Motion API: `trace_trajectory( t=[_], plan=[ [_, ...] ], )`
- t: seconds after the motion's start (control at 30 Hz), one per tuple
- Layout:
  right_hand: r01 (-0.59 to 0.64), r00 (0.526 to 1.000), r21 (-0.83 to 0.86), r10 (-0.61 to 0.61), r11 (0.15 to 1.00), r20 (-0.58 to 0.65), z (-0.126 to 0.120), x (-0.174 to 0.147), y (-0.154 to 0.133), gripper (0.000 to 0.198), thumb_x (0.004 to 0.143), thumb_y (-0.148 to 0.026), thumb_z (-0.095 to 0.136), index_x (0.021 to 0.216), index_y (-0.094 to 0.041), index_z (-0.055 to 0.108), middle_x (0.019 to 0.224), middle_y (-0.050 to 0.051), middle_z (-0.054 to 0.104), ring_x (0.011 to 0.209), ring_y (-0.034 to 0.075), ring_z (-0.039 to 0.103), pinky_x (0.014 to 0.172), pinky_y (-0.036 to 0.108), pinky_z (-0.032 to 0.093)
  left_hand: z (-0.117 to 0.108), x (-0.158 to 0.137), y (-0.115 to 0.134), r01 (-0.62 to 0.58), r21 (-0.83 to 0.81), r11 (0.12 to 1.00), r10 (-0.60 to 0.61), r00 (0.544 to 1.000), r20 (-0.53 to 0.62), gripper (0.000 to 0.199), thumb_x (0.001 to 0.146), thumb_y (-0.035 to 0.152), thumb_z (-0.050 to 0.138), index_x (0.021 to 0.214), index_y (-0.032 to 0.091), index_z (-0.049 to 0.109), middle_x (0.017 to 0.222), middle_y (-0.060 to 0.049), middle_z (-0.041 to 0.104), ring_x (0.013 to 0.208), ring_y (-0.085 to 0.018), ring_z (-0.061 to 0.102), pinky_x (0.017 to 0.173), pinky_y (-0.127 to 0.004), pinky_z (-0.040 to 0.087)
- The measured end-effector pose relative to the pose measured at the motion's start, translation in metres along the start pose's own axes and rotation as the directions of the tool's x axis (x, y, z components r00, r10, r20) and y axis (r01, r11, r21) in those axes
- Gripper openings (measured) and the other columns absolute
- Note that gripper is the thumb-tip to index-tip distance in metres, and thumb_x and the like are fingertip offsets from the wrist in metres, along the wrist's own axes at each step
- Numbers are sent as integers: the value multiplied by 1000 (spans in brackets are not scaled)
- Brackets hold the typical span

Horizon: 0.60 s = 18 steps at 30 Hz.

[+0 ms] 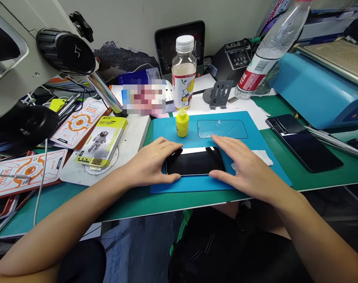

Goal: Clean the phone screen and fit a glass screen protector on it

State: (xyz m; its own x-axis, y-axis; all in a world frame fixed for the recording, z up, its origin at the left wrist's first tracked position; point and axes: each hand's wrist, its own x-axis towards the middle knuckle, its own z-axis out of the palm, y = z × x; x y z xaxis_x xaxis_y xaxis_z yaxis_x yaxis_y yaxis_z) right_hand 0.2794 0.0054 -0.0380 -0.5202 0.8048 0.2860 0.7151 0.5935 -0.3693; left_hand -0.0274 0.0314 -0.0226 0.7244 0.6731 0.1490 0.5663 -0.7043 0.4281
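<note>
A black-screened smartphone (196, 162) lies sideways on a blue mat (190, 184). My left hand (154, 162) grips its left end, with the thumb along the near edge and the fingers at the far edge. Around the right end is my right hand (245, 169), its thumb at the near corner and its fingers stretched past the far edge. Behind the phone stands a small yellow bottle (182, 124). A clear panel with a black outline (222, 129) rests flat at the mat's back. White tissue (263, 157) shows partly behind my right hand.
Boxed batteries (102, 141) and orange-white packs (28, 171) crowd the left, below a microscope-like arm (67, 51). A drink bottle (184, 74), phone stand (218, 95) and tilted water bottle (270, 51) stand behind. Dark phones (308, 145) and a blue machine (317, 86) are at right.
</note>
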Motion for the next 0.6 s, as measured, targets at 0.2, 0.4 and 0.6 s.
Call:
trace_trajectory(
  t=[0.2,0.4,0.6],
  plan=[
    [12,997,28,-14,1000,81,0,-3,4,73,94,-56,66,152,-16,48,149,19,61,140,35,54,111,55,52,-1,0,1,10,-5,1000,-10,1000,4,64,87,42,75,141,14,55,132,-13,69,117,-29,61,102,-44,55],
    [57,995,3,-58,998,85,-2,2,5,71,96,-53,65,153,-14,47,145,19,63,134,33,57,109,50,53,-2,0,0,27,35,999,-28,999,37,79,87,55,75,150,15,48,145,-16,60,128,-32,57,110,-48,51],
    [89,986,-18,-85,996,146,-10,18,10,75,95,-57,65,155,-15,48,144,18,64,132,35,58,109,54,51,0,1,-2,85,58,995,-83,996,-33,75,87,53,76,146,14,51,140,-16,64,124,-32,60,106,-49,53]
  ],
)
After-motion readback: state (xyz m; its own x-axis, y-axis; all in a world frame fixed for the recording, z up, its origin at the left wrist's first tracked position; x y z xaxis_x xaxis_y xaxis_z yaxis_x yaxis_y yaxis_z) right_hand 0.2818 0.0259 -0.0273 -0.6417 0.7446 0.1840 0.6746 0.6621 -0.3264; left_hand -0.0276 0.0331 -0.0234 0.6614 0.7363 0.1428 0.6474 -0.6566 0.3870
